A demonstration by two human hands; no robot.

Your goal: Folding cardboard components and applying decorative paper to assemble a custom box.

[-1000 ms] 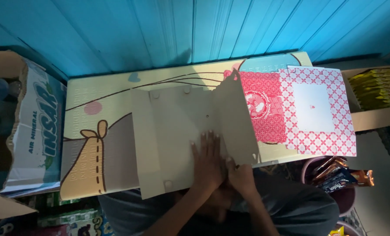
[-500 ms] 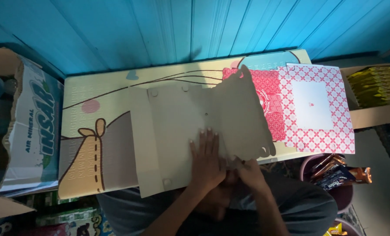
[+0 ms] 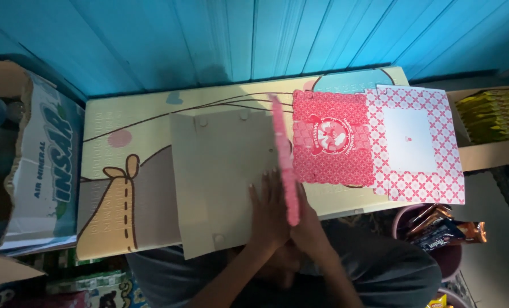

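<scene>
A flat beige cardboard box blank (image 3: 220, 171) lies unfolded on the low patterned table (image 3: 129, 148). My left hand (image 3: 268, 211) presses flat on the blank near its right fold. My right hand (image 3: 307, 225) holds the blank's right flap (image 3: 284, 159) upright, so its pink printed outer face shows edge-on. The flap stands vertical between my two hands.
To the right lie a red printed box blank (image 3: 329, 140) and a pink-checked blank with a white square (image 3: 417, 145). A cardboard carton with bottles (image 3: 32, 165) stands at left. A box of yellow packets (image 3: 491, 117) and a bowl of snack packets (image 3: 445, 231) are at right.
The right flap has swung up from leaning to the right until it stands vertical. My right hand moved in under it; my left hand stayed pressed on the blank.
</scene>
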